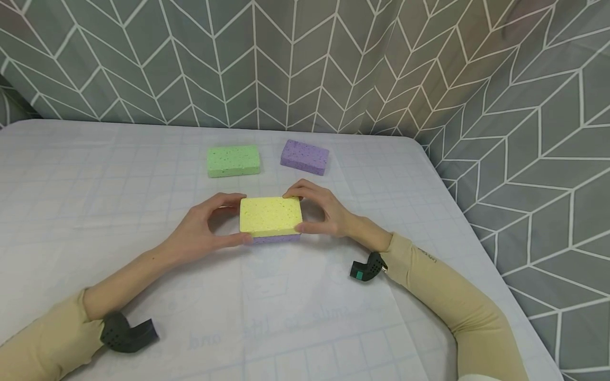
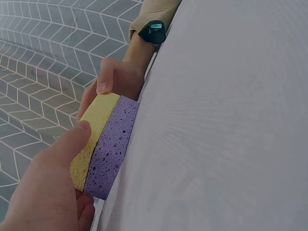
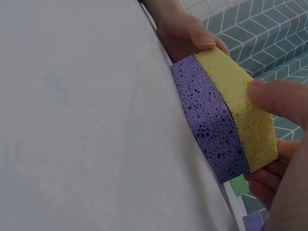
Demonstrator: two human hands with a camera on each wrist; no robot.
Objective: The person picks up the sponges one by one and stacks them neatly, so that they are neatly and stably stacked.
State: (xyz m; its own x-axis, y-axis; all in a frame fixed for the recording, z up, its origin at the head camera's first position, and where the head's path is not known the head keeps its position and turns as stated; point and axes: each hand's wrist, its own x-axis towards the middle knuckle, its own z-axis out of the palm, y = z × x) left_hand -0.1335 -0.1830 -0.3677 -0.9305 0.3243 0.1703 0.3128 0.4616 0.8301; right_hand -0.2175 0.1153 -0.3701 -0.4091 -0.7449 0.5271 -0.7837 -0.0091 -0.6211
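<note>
A yellow sponge (image 1: 270,216) lies flat on top of a purple sponge (image 2: 109,149), their edges nearly lined up, in the middle of the table. My left hand (image 1: 209,225) grips the yellow sponge by its left end, thumb at the near corner and fingers at the far one. At the opposite end my right hand (image 1: 326,210) pinches the same sponge, its thumb (image 3: 272,96) on the near side. From the head view only a thin strip of the lower purple sponge shows; both wrist views show its pitted side against the white tabletop.
Behind the stack, a green sponge (image 1: 233,161) lies at the back left and another purple sponge (image 1: 305,156) at the back right, set at an angle. A white cloth (image 1: 295,317) with faint grid lines covers the table. A grey patterned curtain (image 1: 271,63) hangs behind it.
</note>
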